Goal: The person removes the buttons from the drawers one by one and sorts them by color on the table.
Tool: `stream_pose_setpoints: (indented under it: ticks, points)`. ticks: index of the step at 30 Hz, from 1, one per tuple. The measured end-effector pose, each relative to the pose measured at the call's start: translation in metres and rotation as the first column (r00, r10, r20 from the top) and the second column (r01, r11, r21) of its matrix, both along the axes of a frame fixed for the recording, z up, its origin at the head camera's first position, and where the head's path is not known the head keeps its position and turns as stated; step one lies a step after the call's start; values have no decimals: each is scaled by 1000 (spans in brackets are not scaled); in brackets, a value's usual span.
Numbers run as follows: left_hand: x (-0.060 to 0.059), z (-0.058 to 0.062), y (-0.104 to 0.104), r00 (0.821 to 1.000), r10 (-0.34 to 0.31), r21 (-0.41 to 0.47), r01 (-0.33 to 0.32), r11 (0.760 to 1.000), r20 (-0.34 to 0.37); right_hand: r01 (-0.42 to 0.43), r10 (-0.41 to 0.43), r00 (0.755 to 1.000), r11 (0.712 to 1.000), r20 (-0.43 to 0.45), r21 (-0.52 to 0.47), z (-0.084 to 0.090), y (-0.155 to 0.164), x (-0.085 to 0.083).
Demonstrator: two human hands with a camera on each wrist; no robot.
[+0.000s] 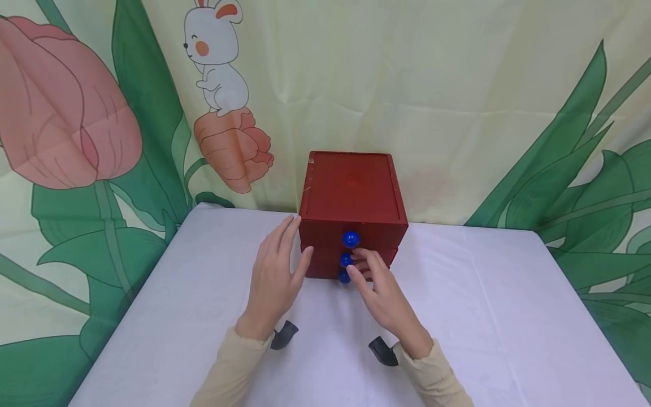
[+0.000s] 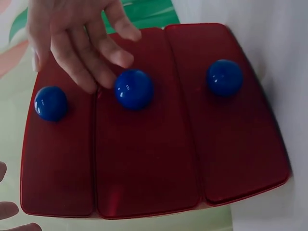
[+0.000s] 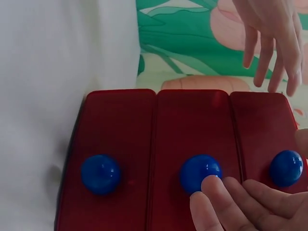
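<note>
A dark red box [image 1: 351, 189] with three drawer fronts stands on the white table, each front bearing a round blue knob. The top knob [image 1: 351, 239], middle knob [image 1: 346, 260] and bottom knob [image 1: 344, 277] line up one below another. My right hand [image 1: 376, 285] is at the middle knob, its fingers loosely bent and not closed round it. In the right wrist view, fingertips [image 3: 211, 185] overlap that knob's edge; whether they touch it, I cannot tell. My left hand [image 1: 274, 277] is held beside the box's left front corner, fingers extended, holding nothing.
White cloth covers the table [image 1: 483, 316]. Behind the box hangs a pale curtain [image 1: 432, 85] printed with a rabbit, a carrot, a tulip and green leaves. A black piece [image 1: 283, 336] sits at the left wrist, another black piece [image 1: 383, 351] at the right.
</note>
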State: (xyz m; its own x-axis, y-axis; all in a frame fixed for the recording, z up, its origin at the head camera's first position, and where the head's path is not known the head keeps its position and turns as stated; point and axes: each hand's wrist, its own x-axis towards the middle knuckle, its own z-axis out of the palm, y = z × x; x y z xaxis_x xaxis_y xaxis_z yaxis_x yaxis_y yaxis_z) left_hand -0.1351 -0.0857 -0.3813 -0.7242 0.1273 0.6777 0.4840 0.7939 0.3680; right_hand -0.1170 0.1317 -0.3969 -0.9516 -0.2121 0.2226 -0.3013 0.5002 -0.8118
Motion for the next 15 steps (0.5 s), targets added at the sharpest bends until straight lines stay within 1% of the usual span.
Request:
stream_pose_setpoints:
  ticks: [6, 12, 15]
  points:
    - [-10, 7, 1, 1000, -1, 45, 0, 999, 20, -14, 15, 1000, 999, 24, -41, 5, -2, -7]
    - [-19, 14, 3, 999, -39, 117, 36, 992, 26, -2, 5, 998, 999, 59, -53, 9, -5, -11]
    - [-23, 16, 4, 998, -52, 142, 45, 989, 40, 10, -7, 999, 998, 53, -61, 9, -6, -13]
